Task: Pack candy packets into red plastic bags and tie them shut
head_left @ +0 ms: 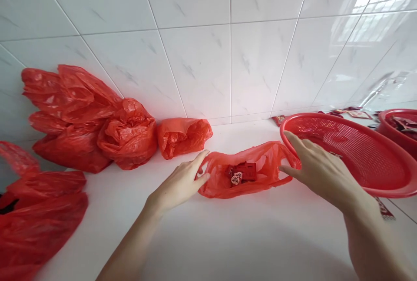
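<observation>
An open red plastic bag [267, 159] lies on the white surface in the middle, with small dark red packets [249, 171] inside. At its left end is my left hand [184, 181], thumb and fingers apart around the bag's handle loop, nothing gripped. My right hand [312, 168] is at the bag's right end, also with thumb and fingers spread, between the bag and a large red mesh basket [358, 150]. Part of the basket's left side is hidden behind that hand.
Several red plastic bags [130, 133] are bunched along the tiled wall on the left, with another red bag [42, 224] nearer me. A second red basket [399, 131] holding packets stands far right. Loose packets [385, 209] lie around the large basket.
</observation>
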`<state>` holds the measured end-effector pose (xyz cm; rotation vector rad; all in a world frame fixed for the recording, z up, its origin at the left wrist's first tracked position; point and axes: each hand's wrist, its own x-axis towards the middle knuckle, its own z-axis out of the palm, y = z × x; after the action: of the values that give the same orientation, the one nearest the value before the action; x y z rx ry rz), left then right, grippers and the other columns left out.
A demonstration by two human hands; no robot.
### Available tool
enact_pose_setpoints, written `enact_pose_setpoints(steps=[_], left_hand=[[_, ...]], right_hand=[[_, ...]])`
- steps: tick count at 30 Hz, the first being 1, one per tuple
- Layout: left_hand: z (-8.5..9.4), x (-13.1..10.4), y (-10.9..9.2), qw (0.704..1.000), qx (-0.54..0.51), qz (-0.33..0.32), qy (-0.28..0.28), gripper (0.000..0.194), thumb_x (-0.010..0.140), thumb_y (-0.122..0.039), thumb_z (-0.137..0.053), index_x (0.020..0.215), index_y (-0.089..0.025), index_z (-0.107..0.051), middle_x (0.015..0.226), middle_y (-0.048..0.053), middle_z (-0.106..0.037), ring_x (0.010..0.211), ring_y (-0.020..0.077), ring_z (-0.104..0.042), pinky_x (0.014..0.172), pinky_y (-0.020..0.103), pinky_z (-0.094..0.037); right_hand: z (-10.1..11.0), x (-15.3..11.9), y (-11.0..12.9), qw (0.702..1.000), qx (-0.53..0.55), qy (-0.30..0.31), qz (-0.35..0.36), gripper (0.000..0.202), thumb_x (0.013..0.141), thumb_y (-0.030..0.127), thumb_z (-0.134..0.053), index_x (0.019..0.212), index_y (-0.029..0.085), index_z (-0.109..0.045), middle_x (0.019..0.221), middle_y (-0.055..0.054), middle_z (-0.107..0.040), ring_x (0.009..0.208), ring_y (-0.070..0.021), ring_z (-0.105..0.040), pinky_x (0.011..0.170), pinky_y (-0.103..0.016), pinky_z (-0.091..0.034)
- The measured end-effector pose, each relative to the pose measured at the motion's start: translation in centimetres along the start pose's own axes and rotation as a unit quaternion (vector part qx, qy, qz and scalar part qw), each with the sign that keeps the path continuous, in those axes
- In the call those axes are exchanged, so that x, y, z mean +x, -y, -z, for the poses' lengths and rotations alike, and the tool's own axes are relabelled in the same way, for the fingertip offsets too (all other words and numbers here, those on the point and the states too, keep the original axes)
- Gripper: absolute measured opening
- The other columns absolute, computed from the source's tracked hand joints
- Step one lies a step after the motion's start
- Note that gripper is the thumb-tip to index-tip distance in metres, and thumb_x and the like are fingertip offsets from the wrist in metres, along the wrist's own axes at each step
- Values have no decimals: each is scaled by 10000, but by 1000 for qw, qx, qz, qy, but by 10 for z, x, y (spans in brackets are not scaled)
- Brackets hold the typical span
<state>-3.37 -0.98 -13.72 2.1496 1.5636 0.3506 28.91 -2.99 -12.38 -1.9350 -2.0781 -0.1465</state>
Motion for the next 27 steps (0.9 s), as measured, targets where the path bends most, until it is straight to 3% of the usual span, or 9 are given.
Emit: enact_pose_setpoints(steps=[3, 5, 8, 10, 13, 16, 20, 24, 27], left_hand=[[8, -1, 1, 995, -93, 9, -23, 598, 932, -377, -541, 1507, -247, -441, 738, -7, -676, 645, 197, -647, 657, 330, -541], [21, -6, 0, 970, -237, -18, -53, 577, 901, -373, -611, 1448, -224, -503, 678, -18, -665, 570, 171, -624, 591, 305, -534], [46, -17, -1, 865, -466, -109, -149, 433, 846, -343, -720, 1264, -254, -649, 595, -29, -642, 509, 146, -600, 516, 275, -519], [56, -24, -4, 802, -527, -152, -237, 309, 793, -302, -785, 1099, -305, -735, 611, -40, -660, 520, 128, -591, 508, 261, -523], [57, -26, -7, 777, -530, -191, -281, 250, 776, -246, -810, 1012, -317, -771, 814, -33, -759, 612, 120, -636, 577, 259, -559], [49, -24, -7, 797, -520, -208, -226, 297, 819, -198, -782, 1089, -317, -753, 1059, 0, -775, 709, 130, -685, 670, 277, -586], [43, -21, -4, 815, -521, -199, -159, 303, 830, -147, -770, 1072, -330, -759, 1145, 2, -752, 796, 138, -722, 722, 263, -605], [40, -19, -12, 807, -499, -274, -160, 232, 863, -183, -745, 1061, -303, -766, 1155, 17, -744, 936, 185, -739, 873, 331, -624], [31, -16, -35, 807, -445, -337, -192, 280, 869, -175, -733, 1122, -295, -741, 1213, 43, -712, 1137, 245, -682, 1002, 422, -581]], right_hand=[[-2, 6, -5, 996, 77, 52, -17, 514, 822, 232, -620, 1336, 222, -612, 733, -55, -709, 660, -290, -683, 512, -330, -438], [6, 6, -8, 969, 245, 6, -24, 404, 842, 274, -631, 1244, 259, -662, 680, -17, -677, 536, -224, -630, 481, -327, -446], [25, 2, -11, 843, 525, -118, -29, 298, 817, 368, -749, 1107, 312, -707, 706, 6, -670, 461, -156, -570, 455, -319, -481], [36, -1, -13, 763, 621, -178, -29, 231, 791, 328, -799, 1013, 318, -738, 705, 9, -672, 452, -138, -555, 433, -303, -477], [38, 0, -12, 697, 690, -194, -25, 181, 766, 260, -831, 924, 314, -759, 703, 12, -688, 480, -133, -578, 455, -288, -517], [31, 5, -7, 694, 710, -115, 24, 159, 779, 249, -830, 914, 306, -769, 787, 3, -726, 593, -137, -654, 561, -268, -583], [21, 6, -1, 714, 692, -14, 102, 189, 819, 246, -802, 999, 291, -767, 920, -23, -759, 746, -175, -724, 664, -295, -628], [20, -3, 2, 742, 649, -51, 161, 275, 886, 304, -741, 1161, 313, -743, 1137, -58, -758, 997, -249, -728, 855, -382, -628], [24, -12, 8, 771, 600, -102, 186, 347, 917, 278, -704, 1262, 317, -709, 1232, -60, -737, 1181, -276, -670, 1010, -401, -567]])
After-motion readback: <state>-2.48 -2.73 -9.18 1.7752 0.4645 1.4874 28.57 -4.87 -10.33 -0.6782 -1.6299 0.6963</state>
